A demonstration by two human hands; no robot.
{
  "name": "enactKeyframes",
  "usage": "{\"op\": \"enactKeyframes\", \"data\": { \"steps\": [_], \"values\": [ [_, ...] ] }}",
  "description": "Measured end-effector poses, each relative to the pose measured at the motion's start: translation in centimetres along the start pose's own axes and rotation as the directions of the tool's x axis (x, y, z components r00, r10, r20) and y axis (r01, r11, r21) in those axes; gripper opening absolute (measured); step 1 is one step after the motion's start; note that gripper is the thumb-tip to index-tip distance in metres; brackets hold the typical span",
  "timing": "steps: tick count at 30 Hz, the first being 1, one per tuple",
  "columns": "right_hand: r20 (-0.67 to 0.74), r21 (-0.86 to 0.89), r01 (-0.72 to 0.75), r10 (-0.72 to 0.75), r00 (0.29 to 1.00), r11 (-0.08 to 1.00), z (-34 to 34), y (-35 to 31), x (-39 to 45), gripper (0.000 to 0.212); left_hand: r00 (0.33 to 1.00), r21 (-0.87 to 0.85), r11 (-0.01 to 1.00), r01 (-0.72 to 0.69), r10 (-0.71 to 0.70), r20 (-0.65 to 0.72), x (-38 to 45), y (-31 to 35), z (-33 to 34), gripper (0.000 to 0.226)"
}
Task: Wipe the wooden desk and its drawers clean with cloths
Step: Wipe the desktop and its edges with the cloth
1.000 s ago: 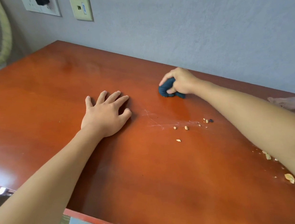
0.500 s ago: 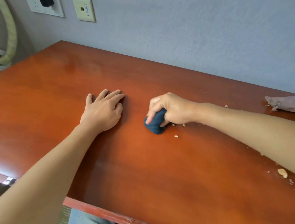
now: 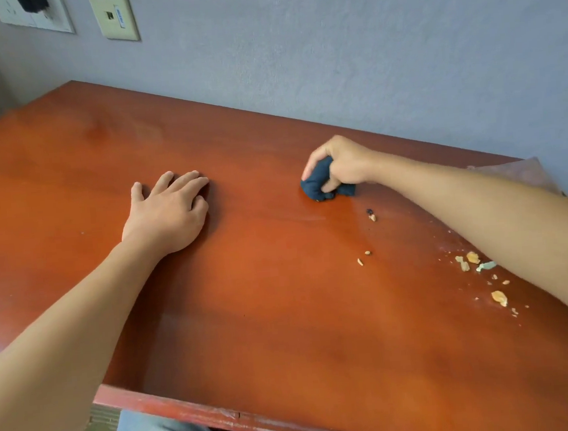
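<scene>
The reddish-brown wooden desk (image 3: 257, 319) fills the view, its top glossy. My right hand (image 3: 343, 163) grips a bunched dark blue cloth (image 3: 319, 185) and presses it onto the desk top near the back wall. My left hand (image 3: 170, 210) lies flat on the desk, fingers straight, holding nothing, a short way left of the cloth. Crumbs (image 3: 473, 261) lie scattered on the desk below my right forearm, and a few small crumbs (image 3: 371, 215) sit just right of the cloth. No drawers are in view.
A second, greyish cloth (image 3: 524, 172) lies at the back right, partly behind my right forearm. The grey wall (image 3: 365, 56) runs along the desk's back edge, with wall sockets (image 3: 114, 14) at the upper left. The desk's chipped front edge (image 3: 223, 414) is near my legs.
My right hand swept the blue cloth toward me and leftward across the crumbs, then back out toward the wall. The left hand stayed flat in place.
</scene>
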State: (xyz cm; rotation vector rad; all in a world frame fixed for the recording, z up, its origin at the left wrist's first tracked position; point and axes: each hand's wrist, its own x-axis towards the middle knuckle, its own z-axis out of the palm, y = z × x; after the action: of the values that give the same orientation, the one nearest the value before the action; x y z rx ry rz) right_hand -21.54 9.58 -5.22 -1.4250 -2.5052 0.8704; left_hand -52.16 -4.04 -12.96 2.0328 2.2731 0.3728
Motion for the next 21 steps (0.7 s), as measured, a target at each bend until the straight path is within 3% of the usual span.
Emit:
{"op": "enactKeyframes", "data": {
  "steps": [6, 12, 16, 21],
  "values": [
    [-0.101, -0.077, 0.092, -0.100, 0.990, 0.993, 3.5, -5.5, 5.3, 0.049, 1.000, -0.027, 1.000, 0.016, -0.016, -0.004, 0.1, 0.1, -0.3, 0.050],
    [0.108, -0.010, 0.339, -0.336, 0.936, 0.941, 7.3, -8.0, 0.8, 0.052, 1.000, -0.046, 0.999, 0.022, -0.023, -0.014, 0.1, -0.3, -0.1, 0.050],
    [0.166, 0.049, 0.277, -0.281, 0.945, 0.960, 4.8, -3.8, -3.2, 0.066, 1.000, -0.055, 0.998, 0.010, -0.010, 0.002, -0.1, -0.5, 0.0, 0.050],
    [0.048, -0.008, 0.083, -0.083, 0.995, 0.996, 1.2, 1.9, -7.4, 0.060, 1.000, -0.054, 0.998, 0.015, -0.015, 0.007, 0.1, -0.4, 0.0, 0.050]
  ]
}}
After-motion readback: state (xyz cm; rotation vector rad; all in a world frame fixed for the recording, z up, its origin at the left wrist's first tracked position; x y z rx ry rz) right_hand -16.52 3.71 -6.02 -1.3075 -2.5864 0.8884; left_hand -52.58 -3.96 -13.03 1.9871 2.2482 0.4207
